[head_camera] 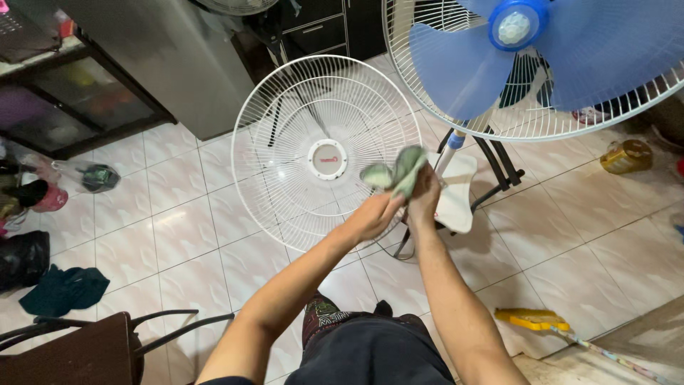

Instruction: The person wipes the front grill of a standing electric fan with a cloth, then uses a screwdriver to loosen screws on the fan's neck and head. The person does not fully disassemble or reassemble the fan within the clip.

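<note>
A: What's nearest, at six o'clock?
B: Dark shorts and both forearms reaching up; a dark chair at eight, a yellow brush head at four

A: And the hands?
B: The left hand and right hand meet at centre, both clenched on a green cloth that sticks out above the fingers toward twelve

A: Where does the cloth sit?
B: Against the right rim of a white fan guard standing upright on the tiled floor

A: Farther off?
B: A blue-bladed fan at one o'clock, a grey cabinet at eleven
</note>
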